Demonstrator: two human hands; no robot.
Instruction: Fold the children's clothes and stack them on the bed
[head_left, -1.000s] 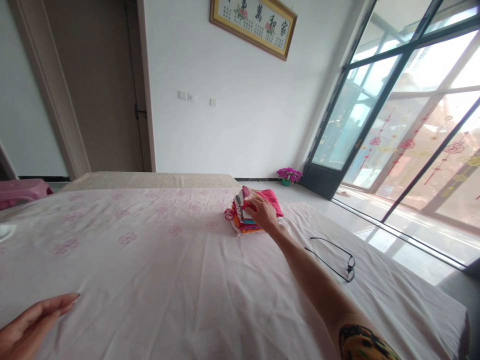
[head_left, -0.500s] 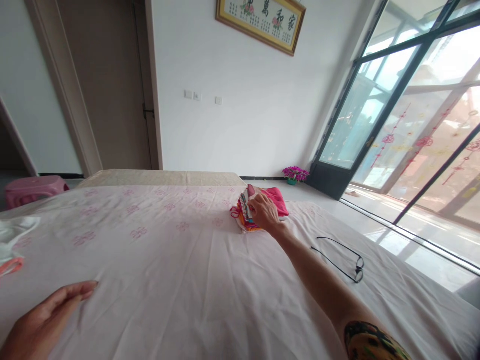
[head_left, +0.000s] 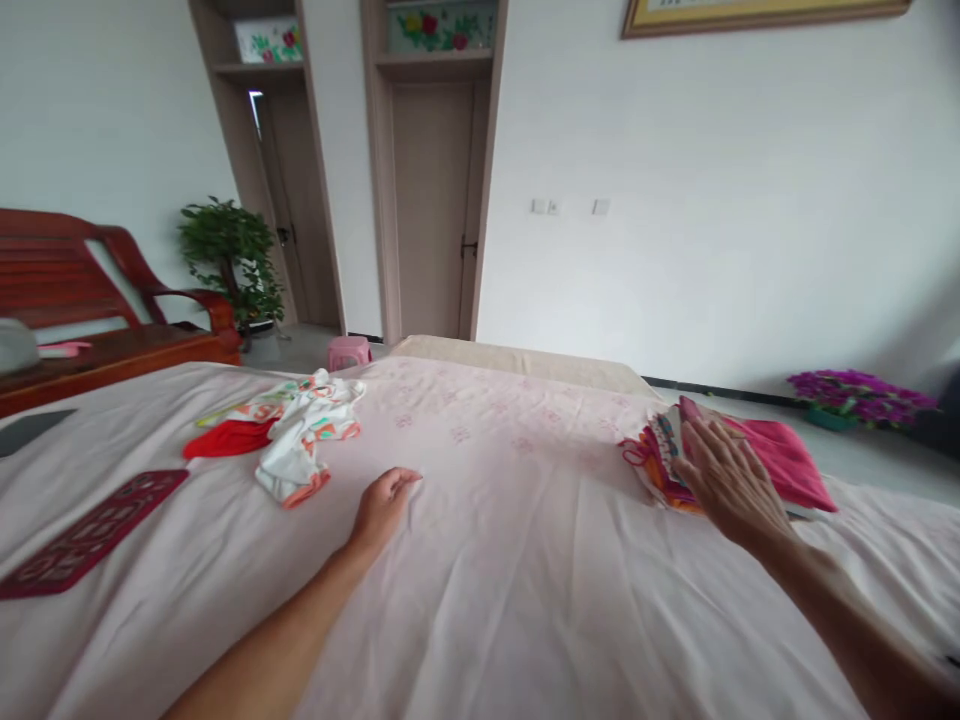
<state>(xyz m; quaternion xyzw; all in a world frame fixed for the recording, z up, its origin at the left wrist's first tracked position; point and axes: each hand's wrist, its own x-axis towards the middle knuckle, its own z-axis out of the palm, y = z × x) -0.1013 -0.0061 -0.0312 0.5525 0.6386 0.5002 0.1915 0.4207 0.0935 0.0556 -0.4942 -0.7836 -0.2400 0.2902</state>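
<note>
- Pink cloth (head_left: pixel 787 465) is topping the pile of folded clothes (head_left: pixel 664 460), which is sitting at the right of the pale sheet (head_left: pixel 487 590).
- We are holding our right hand (head_left: pixel 731 480) flat over that pile, fingers straight, grasping nothing; whether it is pressing, we cannot tell.
- Our left hand (head_left: pixel 386 505) is staying empty, loosely curled, near the middle.
- White printed clothes (head_left: pixel 307 435) and 1 red piece (head_left: pixel 232 438) are lying crumpled to its left.
</note>
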